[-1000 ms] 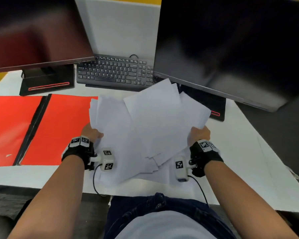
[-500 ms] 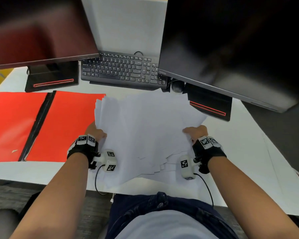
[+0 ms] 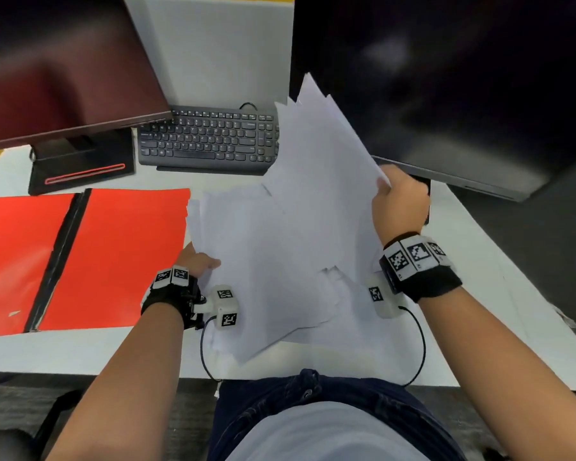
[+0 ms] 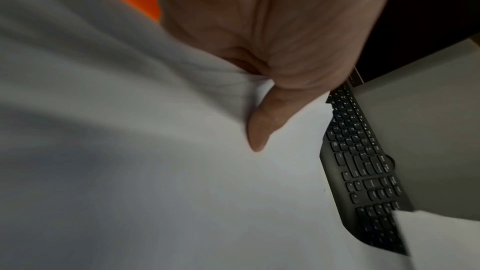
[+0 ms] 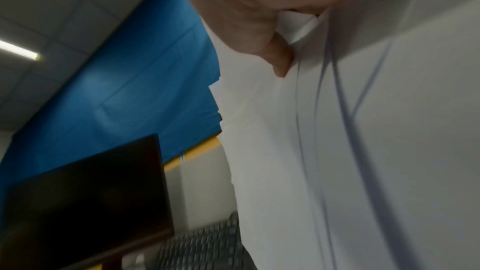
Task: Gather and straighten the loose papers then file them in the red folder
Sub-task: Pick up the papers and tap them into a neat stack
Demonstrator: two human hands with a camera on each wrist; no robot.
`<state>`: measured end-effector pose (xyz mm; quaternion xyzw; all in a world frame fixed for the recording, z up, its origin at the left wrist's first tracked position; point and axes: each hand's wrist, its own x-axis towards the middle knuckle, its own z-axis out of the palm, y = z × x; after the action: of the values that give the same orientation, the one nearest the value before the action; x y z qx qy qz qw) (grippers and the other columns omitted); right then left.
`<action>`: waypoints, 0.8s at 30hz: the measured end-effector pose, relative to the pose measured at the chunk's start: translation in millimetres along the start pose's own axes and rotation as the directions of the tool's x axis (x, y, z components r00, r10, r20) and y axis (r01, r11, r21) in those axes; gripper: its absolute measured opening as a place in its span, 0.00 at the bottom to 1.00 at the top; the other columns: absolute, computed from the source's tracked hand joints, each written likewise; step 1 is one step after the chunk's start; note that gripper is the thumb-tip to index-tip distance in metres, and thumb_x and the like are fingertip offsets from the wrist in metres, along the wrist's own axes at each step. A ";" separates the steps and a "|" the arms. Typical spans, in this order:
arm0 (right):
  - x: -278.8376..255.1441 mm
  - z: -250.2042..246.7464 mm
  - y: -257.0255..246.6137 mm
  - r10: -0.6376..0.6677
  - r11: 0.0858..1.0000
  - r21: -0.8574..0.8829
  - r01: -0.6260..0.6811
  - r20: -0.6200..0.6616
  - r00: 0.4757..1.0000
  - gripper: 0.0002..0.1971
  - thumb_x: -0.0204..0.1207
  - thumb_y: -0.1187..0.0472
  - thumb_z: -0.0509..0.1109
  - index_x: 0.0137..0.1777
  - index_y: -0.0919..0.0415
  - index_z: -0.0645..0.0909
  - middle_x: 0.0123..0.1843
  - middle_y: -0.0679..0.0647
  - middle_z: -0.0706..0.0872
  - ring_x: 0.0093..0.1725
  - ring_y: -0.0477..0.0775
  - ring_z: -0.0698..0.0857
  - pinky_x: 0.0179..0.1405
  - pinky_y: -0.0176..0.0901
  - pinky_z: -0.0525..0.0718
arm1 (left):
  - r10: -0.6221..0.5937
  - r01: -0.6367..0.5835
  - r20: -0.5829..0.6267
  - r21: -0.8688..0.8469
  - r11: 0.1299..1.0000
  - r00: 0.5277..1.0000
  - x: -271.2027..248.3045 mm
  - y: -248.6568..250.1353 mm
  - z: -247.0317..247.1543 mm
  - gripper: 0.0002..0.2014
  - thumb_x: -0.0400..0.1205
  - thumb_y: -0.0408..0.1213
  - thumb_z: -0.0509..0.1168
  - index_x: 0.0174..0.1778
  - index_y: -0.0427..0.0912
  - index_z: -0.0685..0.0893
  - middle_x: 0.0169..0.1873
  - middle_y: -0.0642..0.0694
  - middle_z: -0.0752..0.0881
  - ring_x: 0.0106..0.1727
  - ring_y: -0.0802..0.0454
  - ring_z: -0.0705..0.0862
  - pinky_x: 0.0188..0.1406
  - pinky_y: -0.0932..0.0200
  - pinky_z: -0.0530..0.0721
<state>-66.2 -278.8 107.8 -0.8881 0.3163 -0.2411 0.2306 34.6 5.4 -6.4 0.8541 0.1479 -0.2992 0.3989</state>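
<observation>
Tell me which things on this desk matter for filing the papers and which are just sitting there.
For the job: papers, red folder, left hand, right hand.
Just there: keyboard, left monitor, right monitor.

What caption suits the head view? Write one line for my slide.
Both hands, left hand and right hand, grip uneven loose papers above the desk, beside the open red folder.

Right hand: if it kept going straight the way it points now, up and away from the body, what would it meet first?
Probably the right-hand monitor: the right hand, gripping the papers, sits just below its lower edge, though depth is unclear.
</observation>
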 end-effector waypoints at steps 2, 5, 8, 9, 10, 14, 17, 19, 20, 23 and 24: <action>17.4 -18.0 -6.7 -0.004 0.999 0.050 0.009 -0.102 0.995 0.14 0.79 0.70 0.59 0.55 0.62 0.85 0.46 0.67 0.87 0.48 0.66 0.84 0.39 0.43 0.72 | -0.024 0.024 0.013 -0.001 1.000 1.000 -3.6 1.9 0.7 0.28 0.77 0.30 0.70 0.73 0.31 0.71 0.71 0.33 0.77 0.71 0.33 0.76 0.70 0.45 0.75; 39.9 -45.2 -16.5 0.045 0.992 0.126 -0.021 -0.187 0.981 0.12 0.80 0.66 0.60 0.57 0.67 0.84 0.52 0.66 0.87 0.53 0.64 0.84 0.41 0.39 0.70 | -0.047 0.054 0.124 -0.056 0.997 0.991 -1.4 -0.6 1.4 0.26 0.79 0.39 0.69 0.71 0.28 0.75 0.70 0.33 0.78 0.68 0.38 0.78 0.68 0.47 0.75; 51.8 -52.9 -19.2 0.199 0.912 0.390 -0.123 -0.161 0.967 0.14 0.77 0.67 0.64 0.58 0.73 0.82 0.42 0.55 0.84 0.50 0.58 0.83 0.44 0.38 0.77 | -0.061 0.097 0.141 -0.261 0.960 0.988 29.8 -21.1 2.4 0.48 0.65 0.68 0.72 0.75 0.42 0.73 0.72 0.39 0.79 0.68 0.40 0.79 0.72 0.43 0.74; 51.7 -49.7 -18.0 0.252 0.871 0.464 -0.163 -0.137 0.958 0.14 0.76 0.67 0.64 0.58 0.74 0.81 0.42 0.53 0.82 0.49 0.57 0.84 0.46 0.41 0.81 | -0.088 0.147 0.174 -0.363 0.920 0.981 20.0 -17.8 2.6 0.49 0.62 0.75 0.67 0.74 0.46 0.74 0.69 0.41 0.81 0.67 0.40 0.80 0.70 0.42 0.75; 50.3 -42.7 -14.3 0.310 0.829 0.514 -0.221 -0.092 0.946 0.15 0.74 0.67 0.65 0.59 0.73 0.81 0.44 0.53 0.81 0.47 0.54 0.83 0.46 0.42 0.84 | -0.088 0.177 0.209 -0.457 0.872 0.974 8.1 -12.6 2.2 0.42 0.67 0.75 0.61 0.70 0.48 0.77 0.63 0.42 0.85 0.63 0.41 0.83 0.64 0.43 0.79; 29.9 -13.2 4.7 0.472 0.644 0.639 -0.420 0.100 0.876 0.10 0.74 0.65 0.69 0.55 0.63 0.79 0.44 0.47 0.81 0.45 0.48 0.80 0.38 0.31 0.78 | -0.031 0.171 0.230 -0.623 0.763 0.973 -22.1 7.6 4.3 0.34 0.77 0.70 0.51 0.65 0.49 0.82 0.58 0.40 0.86 0.58 0.40 0.85 0.49 0.49 0.83; 28.6 -12.2 0.4 0.460 0.559 0.727 -0.398 0.128 0.879 0.10 0.75 0.66 0.68 0.43 0.53 0.71 0.39 0.41 0.77 0.38 0.41 0.79 0.28 0.20 0.76 | -0.030 0.184 0.239 -0.656 0.732 0.971 -22.5 7.4 1.0 0.36 0.74 0.72 0.51 0.66 0.51 0.82 0.64 0.41 0.84 0.62 0.40 0.84 0.58 0.47 0.81; 37.8 -6.8 -0.1 0.450 0.585 0.708 -0.395 0.123 0.885 0.08 0.74 0.67 0.69 0.48 0.56 0.74 0.43 0.45 0.81 0.40 0.43 0.82 0.30 0.19 0.78 | -0.041 0.201 0.246 -0.673 0.712 0.968 -23.7 9.4 -0.1 0.39 0.73 0.74 0.51 0.70 0.51 0.79 0.67 0.41 0.83 0.67 0.39 0.81 0.66 0.45 0.78; 41.6 1.4 3.5 0.455 0.591 0.685 -0.426 0.153 0.877 0.08 0.72 0.67 0.69 0.49 0.57 0.76 0.46 0.49 0.82 0.44 0.49 0.84 0.36 0.26 0.82 | -0.023 0.195 0.257 -0.668 0.719 0.966 -24.3 10.1 0.0 0.41 0.72 0.75 0.50 0.72 0.50 0.78 0.68 0.41 0.82 0.68 0.40 0.80 0.68 0.44 0.76; 29.4 37.6 19.6 0.491 0.562 0.605 -0.564 0.304 0.816 0.09 0.59 0.61 0.69 0.40 0.58 0.78 0.46 0.54 0.85 0.48 0.57 0.86 0.49 0.48 0.85 | -0.017 0.196 0.261 -0.681 0.705 0.965 -23.0 8.9 -0.4 0.42 0.72 0.76 0.50 0.73 0.50 0.77 0.67 0.41 0.82 0.69 0.40 0.80 0.70 0.44 0.75; 19.3 52.0 27.9 0.489 0.582 0.556 -0.594 0.344 0.801 0.13 0.57 0.61 0.69 0.43 0.62 0.81 0.46 0.57 0.87 0.47 0.57 0.86 0.47 0.49 0.84 | -0.008 0.195 0.267 -0.682 0.705 0.964 -20.9 8.3 0.9 0.42 0.72 0.75 0.50 0.72 0.49 0.78 0.67 0.41 0.83 0.68 0.40 0.80 0.68 0.44 0.76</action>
<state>-35.7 -297.8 57.1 -0.6303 0.4519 -0.1825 0.6043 22.1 -0.9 11.3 0.5849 0.2476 -0.3444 0.6913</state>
